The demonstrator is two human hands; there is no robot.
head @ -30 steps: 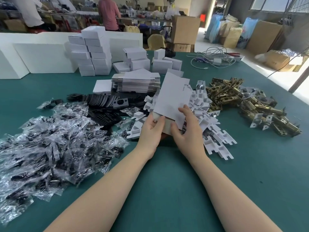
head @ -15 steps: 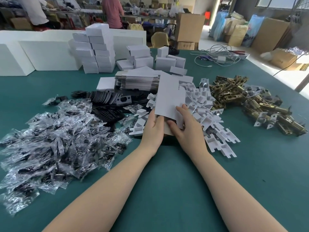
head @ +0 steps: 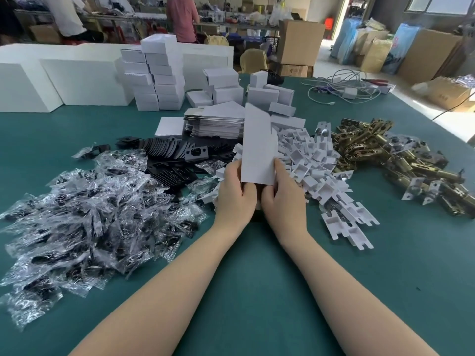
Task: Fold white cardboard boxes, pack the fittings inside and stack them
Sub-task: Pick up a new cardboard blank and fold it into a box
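Note:
A flat white cardboard box blank (head: 258, 147) stands nearly upright at the middle of the green table (head: 257, 291). My left hand (head: 235, 194) grips its lower left edge and my right hand (head: 284, 196) grips its lower right edge. Behind it lies a stack of flat blanks (head: 213, 122). Folded white boxes (head: 159, 78) are stacked at the back left. White plastic fittings (head: 316, 163) lie in a heap to the right, brass latches (head: 401, 160) further right, black plates (head: 169, 152) and bagged parts (head: 90, 214) to the left.
Large white boxes (head: 51, 80) line the far left edge. Cables and a charger (head: 344, 91) lie at the back right. Brown cartons (head: 299, 44) stand beyond the table. Two people stand at benches in the background.
The blank was tilted and broad; both hands have turned it upright and pressed it narrower, with the hands now on its two lower edges.

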